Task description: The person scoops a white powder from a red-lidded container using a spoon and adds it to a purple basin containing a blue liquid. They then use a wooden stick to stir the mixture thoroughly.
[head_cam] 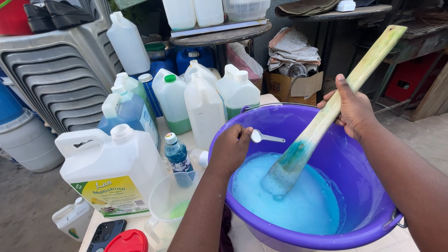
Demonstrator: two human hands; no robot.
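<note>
A large purple basin (354,233) stands before me, holding foamy pale blue liquid (308,205). My right hand (352,107) grips a long wooden paddle (326,116) whose blue-stained lower end sits in the foam. My left hand (231,149) is over the basin's left rim, pinching a small white measuring spoon (263,137) that points right above the liquid.
Left of the basin are several white jugs (205,107), a big labelled white jug (112,172), a small blue bottle (177,154), a clear measuring jug (170,203), a phone (105,233) and a red lid (128,241). Stacked grey chairs (56,74) stand behind them.
</note>
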